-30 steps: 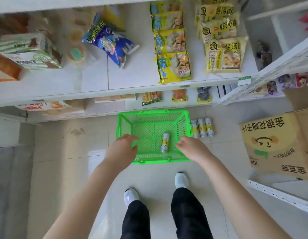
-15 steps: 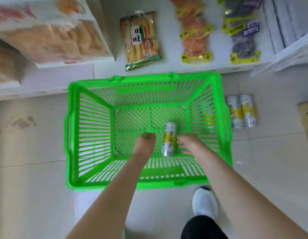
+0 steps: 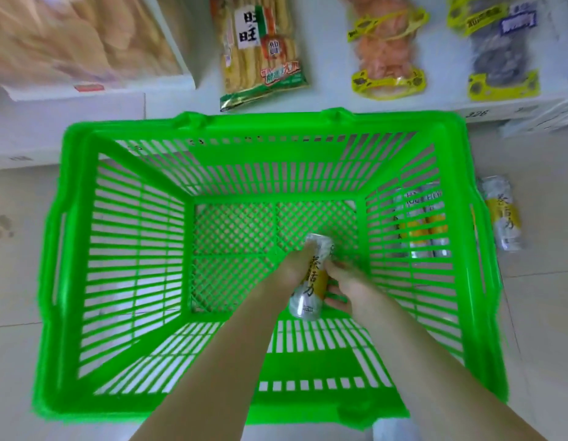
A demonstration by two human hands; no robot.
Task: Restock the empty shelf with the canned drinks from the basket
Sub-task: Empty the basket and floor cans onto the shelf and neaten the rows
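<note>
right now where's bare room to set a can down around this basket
Free: the basket's left half, from its left wall to the can held by the left hand and right hand; the floor left of it. Crowded: right of the basket, where cans lie; the shelf behind, lined with snack bags.

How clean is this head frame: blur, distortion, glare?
Head view: motion blur smears the pale snack bags upper left; the silver-and-yellow drink can in the green plastic basket reads legibly; wide-angle bowing curves its rim; light soft, no glare.

Both forearms reaching down, left hand [image 3: 294, 266] and right hand [image 3: 350, 285] (fingers curled) gripping one can [image 3: 312, 283]
</note>
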